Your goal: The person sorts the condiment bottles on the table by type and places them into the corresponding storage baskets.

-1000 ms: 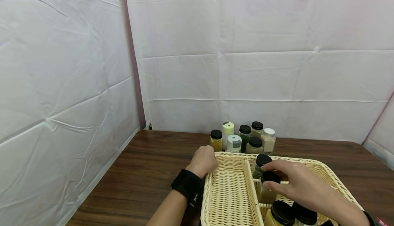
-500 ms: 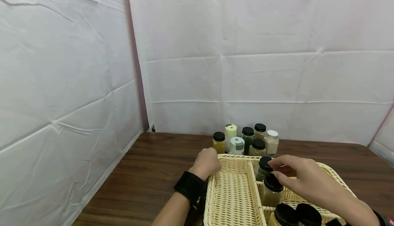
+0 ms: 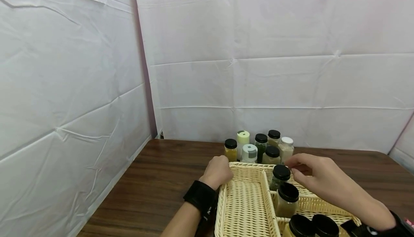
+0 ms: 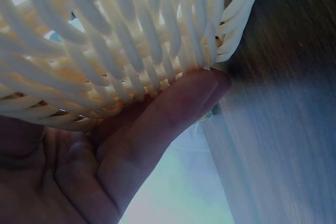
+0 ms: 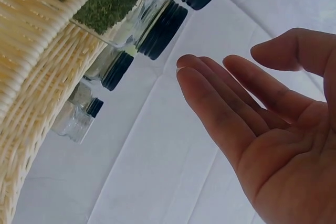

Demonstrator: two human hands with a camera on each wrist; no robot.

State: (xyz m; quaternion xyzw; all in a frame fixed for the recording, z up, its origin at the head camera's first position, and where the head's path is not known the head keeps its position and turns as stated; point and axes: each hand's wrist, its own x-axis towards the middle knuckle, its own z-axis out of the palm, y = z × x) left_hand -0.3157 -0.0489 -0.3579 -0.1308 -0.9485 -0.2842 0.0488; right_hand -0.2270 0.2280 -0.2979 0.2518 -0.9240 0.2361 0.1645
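Note:
My left hand [image 3: 217,172] grips the far left corner of a divided wicker basket [image 3: 245,208]; in the left wrist view its digits press against the weave. Over the basket's right half hovers my right hand [image 3: 318,176], fingers relaxed and slightly bent. In the right wrist view the palm and fingers hold nothing. Nearest to it is a black-lidded jar of green dried herbs [image 5: 110,6], standing in the basket's back compartment. In front of that stands a black-lidded jar of tan powder [image 3: 286,203]. Two more black-lidded jars [image 3: 302,226] sit at the bottom edge, partly cut off.
Behind the basket several spice jars stand together on the dark wooden table [image 3: 155,179], among them a yellow one [image 3: 230,152], a white-lidded one [image 3: 286,149] and a pale patterned lid [image 3: 249,152]. White cloth walls [image 3: 275,68] enclose the back and left.
The right hand's fingers have left the tan jar's black lid and moved back and to the right, past the herb jar. My left hand keeps its grip on the basket corner.

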